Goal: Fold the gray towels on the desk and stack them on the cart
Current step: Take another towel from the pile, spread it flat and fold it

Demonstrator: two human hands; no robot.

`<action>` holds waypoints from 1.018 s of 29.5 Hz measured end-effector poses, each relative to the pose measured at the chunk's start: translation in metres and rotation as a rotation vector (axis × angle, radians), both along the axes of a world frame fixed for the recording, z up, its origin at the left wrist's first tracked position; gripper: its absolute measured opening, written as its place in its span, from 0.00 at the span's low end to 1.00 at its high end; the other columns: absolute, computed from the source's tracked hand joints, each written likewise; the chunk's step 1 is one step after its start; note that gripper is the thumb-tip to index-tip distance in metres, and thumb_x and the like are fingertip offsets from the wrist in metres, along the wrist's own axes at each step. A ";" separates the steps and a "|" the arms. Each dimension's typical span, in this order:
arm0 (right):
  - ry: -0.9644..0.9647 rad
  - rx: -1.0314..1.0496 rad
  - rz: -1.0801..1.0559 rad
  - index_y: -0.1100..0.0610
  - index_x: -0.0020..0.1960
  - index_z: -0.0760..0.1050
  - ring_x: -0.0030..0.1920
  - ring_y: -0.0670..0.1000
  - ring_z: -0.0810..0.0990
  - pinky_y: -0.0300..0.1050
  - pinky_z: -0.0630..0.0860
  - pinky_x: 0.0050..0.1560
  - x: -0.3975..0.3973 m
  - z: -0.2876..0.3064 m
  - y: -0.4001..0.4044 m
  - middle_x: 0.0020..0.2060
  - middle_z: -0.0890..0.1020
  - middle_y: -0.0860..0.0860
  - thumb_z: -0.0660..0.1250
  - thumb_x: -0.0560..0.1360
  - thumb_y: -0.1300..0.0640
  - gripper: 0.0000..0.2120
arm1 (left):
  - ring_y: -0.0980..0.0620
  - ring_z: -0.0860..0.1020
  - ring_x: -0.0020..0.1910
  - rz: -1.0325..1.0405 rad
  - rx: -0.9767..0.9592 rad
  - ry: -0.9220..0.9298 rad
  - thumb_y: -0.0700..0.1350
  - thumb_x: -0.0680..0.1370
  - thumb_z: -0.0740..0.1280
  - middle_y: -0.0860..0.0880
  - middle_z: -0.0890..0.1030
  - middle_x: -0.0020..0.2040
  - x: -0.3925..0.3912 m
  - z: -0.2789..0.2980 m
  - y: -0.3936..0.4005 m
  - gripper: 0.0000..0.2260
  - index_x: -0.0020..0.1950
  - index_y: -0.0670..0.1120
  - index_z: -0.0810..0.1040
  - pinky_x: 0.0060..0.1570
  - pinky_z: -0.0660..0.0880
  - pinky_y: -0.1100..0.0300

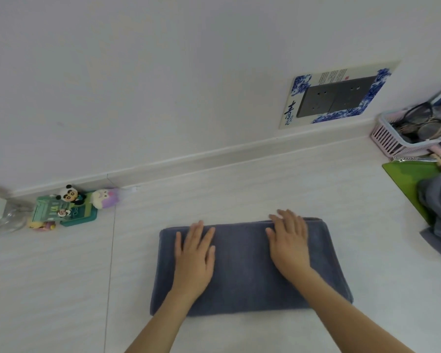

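Two hands flat on folded gray towel (250,266), mid tabletop (61,276). Left hand (195,253) fingers straight, pressing left half. Right hand (289,242) fingers straight, pressing near far edge. Gray heap (439,215) at right edge, possibly more towels; partly cut off.

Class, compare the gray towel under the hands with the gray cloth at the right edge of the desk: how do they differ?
The folded towel lies flat as a neat rectangle; the gray cloth pile is crumpled. Both hands, left hand and right hand, press the folded towel; nothing touches the pile. Both are gray.
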State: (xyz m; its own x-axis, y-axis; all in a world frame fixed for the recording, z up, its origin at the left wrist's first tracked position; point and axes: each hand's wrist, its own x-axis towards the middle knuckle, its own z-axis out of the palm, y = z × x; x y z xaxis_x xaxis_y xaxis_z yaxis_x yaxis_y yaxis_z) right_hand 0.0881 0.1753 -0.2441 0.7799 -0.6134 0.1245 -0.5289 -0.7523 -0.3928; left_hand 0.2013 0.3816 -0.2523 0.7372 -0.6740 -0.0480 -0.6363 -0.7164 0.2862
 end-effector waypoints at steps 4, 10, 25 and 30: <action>-0.165 0.537 0.101 0.53 0.71 0.64 0.72 0.41 0.56 0.31 0.51 0.70 -0.007 0.014 0.058 0.73 0.61 0.45 0.51 0.81 0.52 0.19 | 0.49 0.53 0.76 0.212 0.145 0.101 0.52 0.81 0.55 0.48 0.57 0.77 0.031 0.020 0.013 0.23 0.76 0.51 0.59 0.73 0.43 0.43; -0.292 1.092 -0.156 0.48 0.75 0.59 0.69 0.36 0.60 0.31 0.57 0.66 0.005 0.035 0.103 0.71 0.62 0.39 0.51 0.82 0.52 0.21 | 0.46 0.67 0.64 0.097 0.503 0.199 0.71 0.69 0.62 0.48 0.72 0.63 0.082 0.046 0.015 0.30 0.63 0.53 0.71 0.64 0.58 0.48; -0.396 1.124 -0.306 0.47 0.74 0.61 0.70 0.44 0.64 0.37 0.59 0.66 0.006 0.031 0.117 0.71 0.66 0.43 0.51 0.82 0.47 0.21 | 0.53 0.81 0.49 0.383 -0.125 1.066 0.50 0.74 0.71 0.52 0.82 0.51 0.042 0.084 0.071 0.16 0.60 0.48 0.75 0.41 0.77 0.61; -0.424 1.086 -0.269 0.48 0.73 0.62 0.68 0.43 0.66 0.38 0.60 0.66 0.006 0.031 0.121 0.70 0.68 0.43 0.52 0.82 0.48 0.20 | 0.51 0.82 0.50 0.357 -0.443 1.068 0.49 0.77 0.67 0.49 0.82 0.54 0.017 0.118 0.047 0.13 0.60 0.48 0.75 0.40 0.78 0.60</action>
